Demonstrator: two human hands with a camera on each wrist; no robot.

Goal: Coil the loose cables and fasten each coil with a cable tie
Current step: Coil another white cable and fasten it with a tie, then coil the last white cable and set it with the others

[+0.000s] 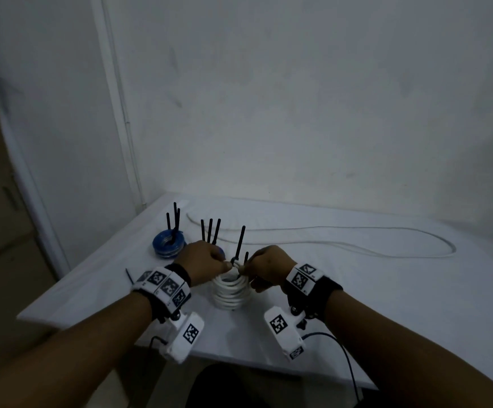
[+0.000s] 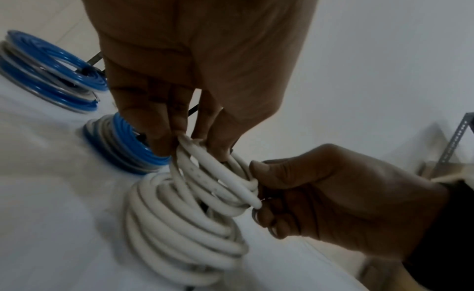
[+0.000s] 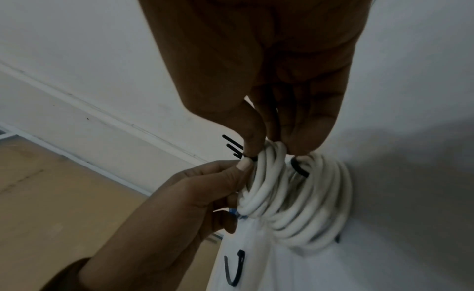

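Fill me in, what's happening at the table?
A person is tying up a white coil that stands on the table. The left hand and right hand both pinch its top loops, where a black tie sticks up. Two blue coils already carry ties. One white cable lies loose farther back, and a spare tie lies near the table's edge.

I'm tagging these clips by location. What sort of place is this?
Probably a bare indoor room set up as a simple workstation: a white table in a corner of plain white walls, holding only coiled cables and black cable ties.
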